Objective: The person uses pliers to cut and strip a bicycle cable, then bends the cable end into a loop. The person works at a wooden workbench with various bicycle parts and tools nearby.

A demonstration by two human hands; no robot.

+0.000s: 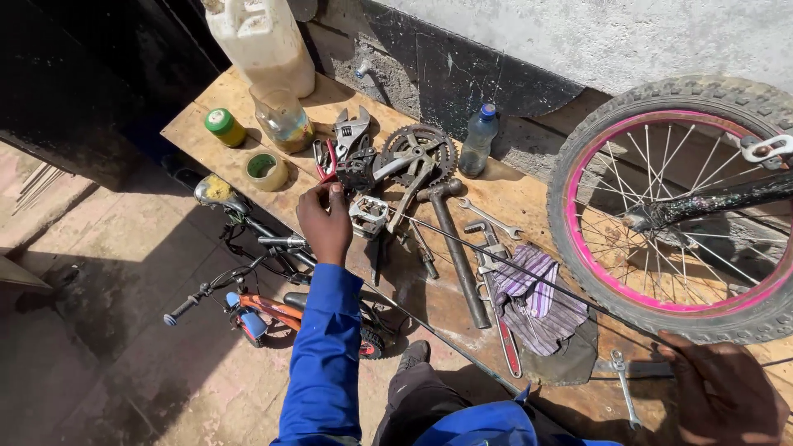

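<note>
The location is an outdoor bicycle repair workshop. A wooden board (248, 111) laid against a rough masonry wall (628, 33) serves as the workbench. On it lie an adjustable wrench (353, 128), a crankset with chainring (417, 157), a pedal (368, 215), a hammer (456, 248) and a rag (533, 297). A pink-rimmed wheel (673, 206) stands on the board. A small children's bicycle (264, 289) lies on the paved ground.

A pink-rimmed wheel (673, 206) with a black tyre stands beside a purple-and-white striped cloth (537, 297). A blue sleeve (324, 355) crosses a tan board (206, 136) holding a green-capped jar (224, 126).
</note>
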